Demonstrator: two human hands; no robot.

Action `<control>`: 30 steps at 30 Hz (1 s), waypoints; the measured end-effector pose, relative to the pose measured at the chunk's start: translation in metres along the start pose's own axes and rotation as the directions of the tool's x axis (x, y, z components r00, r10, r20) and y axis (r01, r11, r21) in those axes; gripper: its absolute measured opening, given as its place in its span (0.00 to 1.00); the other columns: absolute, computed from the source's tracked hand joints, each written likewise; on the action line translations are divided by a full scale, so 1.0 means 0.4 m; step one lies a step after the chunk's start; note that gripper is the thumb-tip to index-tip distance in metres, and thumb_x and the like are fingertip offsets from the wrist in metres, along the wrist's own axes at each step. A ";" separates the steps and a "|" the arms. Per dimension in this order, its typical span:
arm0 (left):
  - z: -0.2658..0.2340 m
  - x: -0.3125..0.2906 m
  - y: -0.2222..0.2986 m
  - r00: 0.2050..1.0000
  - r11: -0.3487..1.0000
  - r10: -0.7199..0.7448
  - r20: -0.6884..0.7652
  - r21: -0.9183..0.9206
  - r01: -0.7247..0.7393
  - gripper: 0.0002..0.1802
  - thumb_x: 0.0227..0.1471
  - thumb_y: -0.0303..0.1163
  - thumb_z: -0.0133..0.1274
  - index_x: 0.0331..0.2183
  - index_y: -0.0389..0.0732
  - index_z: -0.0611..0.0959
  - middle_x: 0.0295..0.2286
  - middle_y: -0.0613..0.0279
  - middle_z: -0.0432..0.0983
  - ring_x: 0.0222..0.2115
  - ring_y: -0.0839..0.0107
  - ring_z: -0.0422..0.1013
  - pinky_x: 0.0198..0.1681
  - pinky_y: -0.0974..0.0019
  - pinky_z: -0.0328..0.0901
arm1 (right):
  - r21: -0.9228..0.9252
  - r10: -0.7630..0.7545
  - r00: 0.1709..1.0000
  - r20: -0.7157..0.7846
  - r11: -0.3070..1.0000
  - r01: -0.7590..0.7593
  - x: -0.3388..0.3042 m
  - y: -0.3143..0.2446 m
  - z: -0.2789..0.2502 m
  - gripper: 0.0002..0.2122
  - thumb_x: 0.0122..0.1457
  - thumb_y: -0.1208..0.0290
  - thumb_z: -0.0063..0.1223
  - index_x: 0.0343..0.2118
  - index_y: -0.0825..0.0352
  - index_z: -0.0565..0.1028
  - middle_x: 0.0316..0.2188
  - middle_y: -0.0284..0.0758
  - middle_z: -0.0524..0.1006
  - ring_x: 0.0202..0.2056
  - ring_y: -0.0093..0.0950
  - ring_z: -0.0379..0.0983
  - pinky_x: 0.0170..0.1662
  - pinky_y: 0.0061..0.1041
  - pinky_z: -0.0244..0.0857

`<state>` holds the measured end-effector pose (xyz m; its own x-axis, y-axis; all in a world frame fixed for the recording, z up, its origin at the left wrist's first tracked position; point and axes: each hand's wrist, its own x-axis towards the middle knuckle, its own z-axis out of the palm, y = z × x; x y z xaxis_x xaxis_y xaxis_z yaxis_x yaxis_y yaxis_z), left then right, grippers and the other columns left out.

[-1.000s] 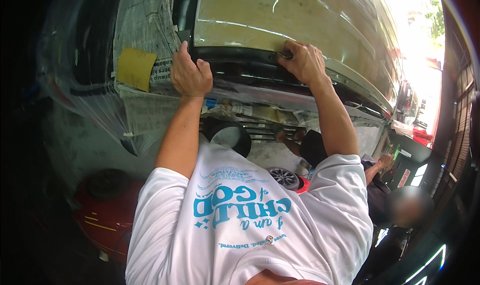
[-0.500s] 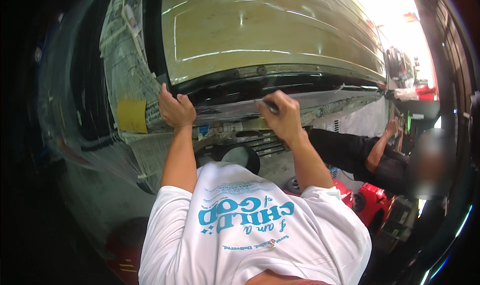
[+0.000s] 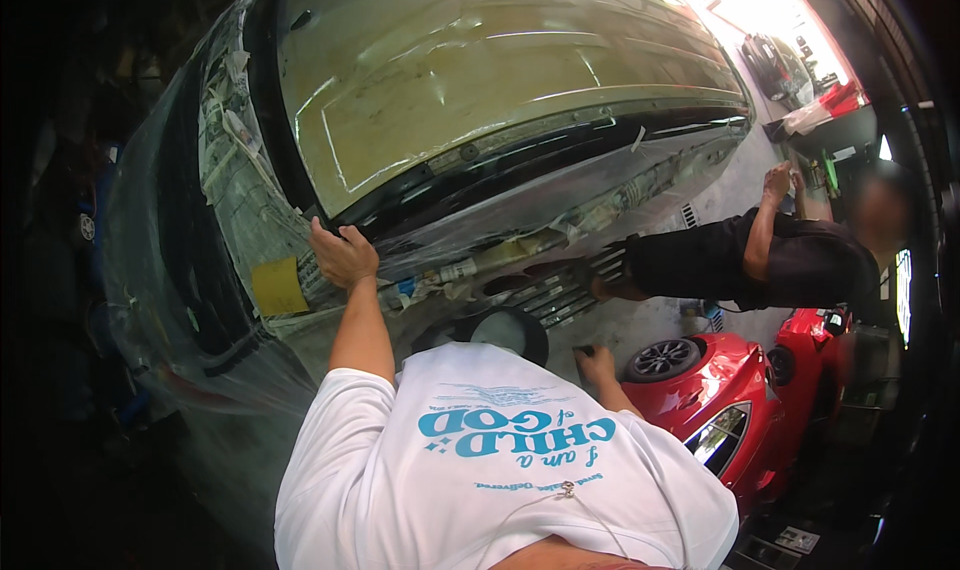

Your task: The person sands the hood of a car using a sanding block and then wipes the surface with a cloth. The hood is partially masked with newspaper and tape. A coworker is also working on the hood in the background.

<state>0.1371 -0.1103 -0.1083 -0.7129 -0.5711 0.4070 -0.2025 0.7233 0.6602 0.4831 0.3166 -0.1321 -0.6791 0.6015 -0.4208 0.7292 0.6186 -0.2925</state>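
My left hand is at the front corner of a car's olive-tan roof panel, fingers curled at the black edge trim. A small grey piece shows at its fingertips; its kind is unclear. My right hand hangs low beside my body, away from the car, closed around a small dark object I cannot identify. Newspaper masking and clear plastic film cover the car below the roof. A yellow sheet lies on the masking near my left hand.
A dark round seat or lid is just in front of me. To the right, a person in dark clothes stands near the car, hands raised. A red car is at the lower right, and another vehicle stands near the bright opening.
My right hand has left the roof's side edge and dropped down to the right. My left hand stays at the corner. The view has shifted, showing more of the roof and the red car.
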 end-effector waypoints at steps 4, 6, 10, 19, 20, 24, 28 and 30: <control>-0.029 0.011 -0.012 1.000 1.000 0.005 -0.030 0.014 -0.004 0.29 0.55 0.37 0.47 0.57 0.35 0.71 0.45 0.41 0.73 0.44 0.39 0.71 0.47 0.42 0.66 | 0.024 0.282 0.957 0.061 0.958 -0.284 -0.096 0.182 0.030 0.23 0.49 0.59 0.67 0.45 0.70 0.83 0.40 0.52 0.83 0.45 0.49 0.81 0.49 0.41 0.72; -0.029 0.015 -0.018 0.999 1.000 0.008 -0.039 0.019 -0.007 0.29 0.55 0.38 0.48 0.57 0.35 0.71 0.45 0.41 0.73 0.44 0.39 0.72 0.47 0.42 0.66 | 0.030 0.319 0.945 0.076 0.946 -0.322 -0.130 0.215 0.042 0.23 0.48 0.59 0.68 0.45 0.70 0.83 0.40 0.52 0.84 0.45 0.48 0.82 0.49 0.40 0.72; -0.021 0.007 -0.012 1.000 1.000 -0.010 -0.021 0.017 0.010 0.30 0.55 0.38 0.48 0.57 0.35 0.71 0.45 0.41 0.73 0.45 0.39 0.72 0.47 0.42 0.66 | 0.116 0.249 0.964 0.088 0.959 -0.258 -0.179 0.201 0.066 0.23 0.48 0.60 0.69 0.45 0.70 0.83 0.39 0.52 0.84 0.44 0.45 0.83 0.48 0.39 0.72; -0.010 0.006 -0.032 0.999 0.996 -0.051 0.002 0.068 0.051 0.31 0.55 0.40 0.48 0.58 0.37 0.70 0.47 0.43 0.74 0.43 0.40 0.74 0.44 0.40 0.67 | 0.354 0.166 0.986 0.024 0.921 -0.164 -0.168 0.112 0.079 0.19 0.52 0.66 0.65 0.46 0.70 0.82 0.40 0.52 0.84 0.45 0.44 0.83 0.48 0.38 0.72; -0.011 0.009 -0.022 0.994 0.992 -0.106 0.034 0.073 0.103 0.31 0.55 0.40 0.47 0.58 0.37 0.69 0.47 0.43 0.74 0.42 0.41 0.74 0.43 0.39 0.66 | 0.320 0.222 0.972 0.072 0.918 -0.233 -0.160 0.116 0.075 0.19 0.52 0.66 0.64 0.46 0.70 0.82 0.41 0.52 0.84 0.45 0.45 0.82 0.49 0.37 0.72; 0.008 0.008 -0.039 0.997 0.988 -0.079 0.026 0.134 0.075 0.32 0.55 0.42 0.47 0.59 0.38 0.69 0.44 0.48 0.75 0.40 0.46 0.76 0.42 0.41 0.67 | 0.284 0.303 0.951 0.066 0.908 -0.309 -0.226 0.105 0.088 0.17 0.54 0.68 0.62 0.46 0.70 0.82 0.41 0.52 0.83 0.46 0.45 0.81 0.49 0.38 0.72; 0.020 0.004 -0.045 0.995 0.989 -0.087 0.047 0.122 0.080 0.32 0.55 0.42 0.47 0.59 0.40 0.69 0.40 0.53 0.75 0.37 0.50 0.76 0.40 0.43 0.67 | 0.181 0.350 0.936 -0.028 0.923 -0.339 -0.306 0.119 0.158 0.17 0.54 0.70 0.62 0.46 0.70 0.82 0.41 0.53 0.83 0.48 0.50 0.80 0.50 0.41 0.72; 0.030 -0.003 -0.044 0.995 0.990 -0.085 0.047 0.121 0.078 0.32 0.54 0.42 0.46 0.59 0.41 0.69 0.39 0.55 0.74 0.36 0.52 0.76 0.40 0.44 0.67 | 0.181 0.372 0.928 0.014 0.912 -0.368 -0.313 0.142 0.197 0.17 0.55 0.70 0.61 0.47 0.69 0.82 0.41 0.54 0.82 0.48 0.50 0.79 0.51 0.42 0.72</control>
<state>0.1336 -0.1178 -0.1279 -0.7237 -0.6115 0.3199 -0.3373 0.7178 0.6091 0.6161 0.2364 -0.1637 -0.3579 0.7812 -0.5114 0.9303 0.2511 -0.2675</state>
